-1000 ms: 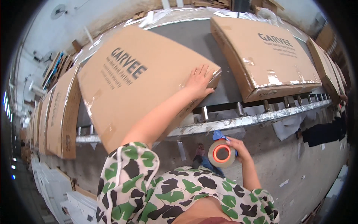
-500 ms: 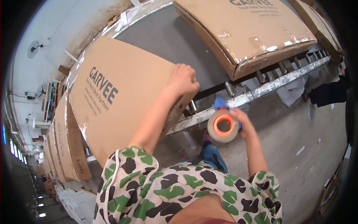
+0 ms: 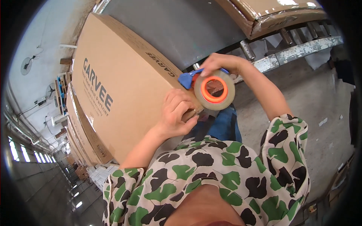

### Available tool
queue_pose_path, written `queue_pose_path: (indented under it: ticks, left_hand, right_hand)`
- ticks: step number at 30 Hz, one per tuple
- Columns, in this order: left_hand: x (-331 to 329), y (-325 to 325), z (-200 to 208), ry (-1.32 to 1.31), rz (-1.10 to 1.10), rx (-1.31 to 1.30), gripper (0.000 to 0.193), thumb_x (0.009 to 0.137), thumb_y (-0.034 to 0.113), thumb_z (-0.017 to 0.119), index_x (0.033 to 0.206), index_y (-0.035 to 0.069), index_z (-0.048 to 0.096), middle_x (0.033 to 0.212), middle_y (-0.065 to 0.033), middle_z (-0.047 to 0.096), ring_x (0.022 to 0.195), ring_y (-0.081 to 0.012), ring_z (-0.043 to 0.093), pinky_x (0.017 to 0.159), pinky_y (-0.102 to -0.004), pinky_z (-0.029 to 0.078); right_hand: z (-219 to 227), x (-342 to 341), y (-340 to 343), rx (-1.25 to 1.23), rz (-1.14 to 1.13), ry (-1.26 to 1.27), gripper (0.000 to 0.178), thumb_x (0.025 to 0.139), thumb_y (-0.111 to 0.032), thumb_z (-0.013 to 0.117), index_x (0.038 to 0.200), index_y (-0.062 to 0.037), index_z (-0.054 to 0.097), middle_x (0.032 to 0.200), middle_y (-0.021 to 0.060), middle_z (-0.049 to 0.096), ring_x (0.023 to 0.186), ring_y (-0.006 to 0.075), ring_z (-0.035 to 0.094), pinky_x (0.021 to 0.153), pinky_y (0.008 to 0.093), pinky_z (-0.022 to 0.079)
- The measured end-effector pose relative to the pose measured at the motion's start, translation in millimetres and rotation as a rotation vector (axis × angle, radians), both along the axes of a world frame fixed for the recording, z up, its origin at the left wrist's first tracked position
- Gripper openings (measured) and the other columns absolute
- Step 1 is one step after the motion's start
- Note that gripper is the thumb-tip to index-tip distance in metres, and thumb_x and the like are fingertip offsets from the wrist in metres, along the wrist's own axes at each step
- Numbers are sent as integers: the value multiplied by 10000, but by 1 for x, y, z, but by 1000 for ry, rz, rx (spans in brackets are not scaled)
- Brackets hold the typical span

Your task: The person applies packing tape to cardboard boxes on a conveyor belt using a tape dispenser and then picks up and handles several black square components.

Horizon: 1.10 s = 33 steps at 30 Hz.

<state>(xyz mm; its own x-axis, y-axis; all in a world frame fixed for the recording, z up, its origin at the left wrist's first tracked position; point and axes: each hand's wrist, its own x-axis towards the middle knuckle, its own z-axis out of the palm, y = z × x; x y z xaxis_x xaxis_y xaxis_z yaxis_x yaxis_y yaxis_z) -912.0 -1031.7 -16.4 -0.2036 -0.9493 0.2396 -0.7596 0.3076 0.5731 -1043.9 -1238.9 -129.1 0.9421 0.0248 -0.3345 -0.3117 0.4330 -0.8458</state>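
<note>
A large brown cardboard box point(image 3: 124, 86) with dark print fills the left of the head view. My left hand point(image 3: 175, 113) is at its right end, fingers curled over the edge and thumb below; what lies under the fingers is partly hidden. In my right hand point(image 3: 218, 64) is a blue tape dispenser point(image 3: 185, 80) carrying a wide roll of clear tape point(image 3: 228, 101) on an orange hub. The dispenser's blue head is at the box's right edge, just beyond my left hand; whether it touches the cardboard I cannot tell.
Another taped box point(image 3: 286, 19) lies at the far right on the conveyor, past a grey flat surface point(image 3: 177, 30). Metal rollers point(image 3: 247, 50) and a worn white rail point(image 3: 298, 52) run along the near side. More boxes point(image 3: 88, 139) stand at the left.
My right hand has brought the tape dispenser up and left to the box's edge. My left hand has shifted nearer along that end. The box sits differently in view, its far side showing.
</note>
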Motion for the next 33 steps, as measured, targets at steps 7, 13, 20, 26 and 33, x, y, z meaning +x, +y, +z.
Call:
queue_pose_path:
  ticks: [7, 13, 20, 26, 33]
  left_hand:
    - [-2, 0, 1, 4, 41, 37, 297, 526, 66, 705, 779, 58, 549, 822, -74, 548, 782, -268, 524, 772, -383, 372]
    - [-3, -1, 3, -58, -14, 13, 255, 564, 82, 656, 794, 72, 546, 779, -64, 520, 757, -259, 505, 786, -374, 350]
    - [18, 7, -3, -18, -117, -81, 419, 625, 149, 732, 995, 42, 567, 1041, -121, 569, 987, -302, 527, 884, -410, 405]
    - [32, 31, 0, -81, -47, -163, 532, 595, 196, 771, 1041, 37, 528, 1166, -166, 484, 1078, -350, 469, 908, -432, 400]
    - [35, 30, 2, -120, -36, -214, 400, 550, 229, 784, 816, 49, 545, 949, -121, 534, 890, -306, 504, 779, -403, 396]
  right_hand:
    - [-9, -129, 155, -37, -270, -99, 596, 679, -214, 802, 1206, -18, 602, 1083, 106, 666, 953, 162, 620, 901, 314, 455]
    - [11, -77, 142, -66, -123, 25, 560, 667, -212, 766, 1158, 9, 615, 960, 91, 692, 806, 162, 657, 740, 281, 508]
    - [40, -63, 188, -628, -105, 141, 758, 593, -571, 726, 1071, 13, 656, 882, 194, 679, 807, 280, 663, 740, 351, 510]
    - [41, -154, 142, 119, -915, 292, 503, 756, -301, 683, 1121, 39, 616, 1026, 149, 664, 859, 197, 658, 821, 304, 519]
    - [53, -57, 10, 313, -503, 160, 327, 760, -299, 699, 915, -13, 659, 878, 83, 683, 757, 140, 655, 694, 301, 549]
